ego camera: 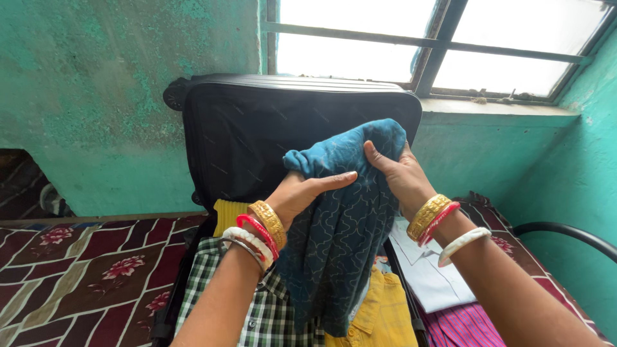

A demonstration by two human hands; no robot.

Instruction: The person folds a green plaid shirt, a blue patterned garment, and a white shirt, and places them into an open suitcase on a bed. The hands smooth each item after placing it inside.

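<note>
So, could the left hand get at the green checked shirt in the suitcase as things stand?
Probably not right away: the left hand is gripping the teal cloth, as is the right hand. The checked shirt lies uncovered just below the left wrist, so once the hand lets go the way looks free.

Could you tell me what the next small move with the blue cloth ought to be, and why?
Probably lower it and fold it in half. Both the left hand and right hand pinch the blue patterned cloth by its bunched top, and the rest hangs loose over the checked shirt and yellow garment already lying flat in the open black suitcase.
</note>
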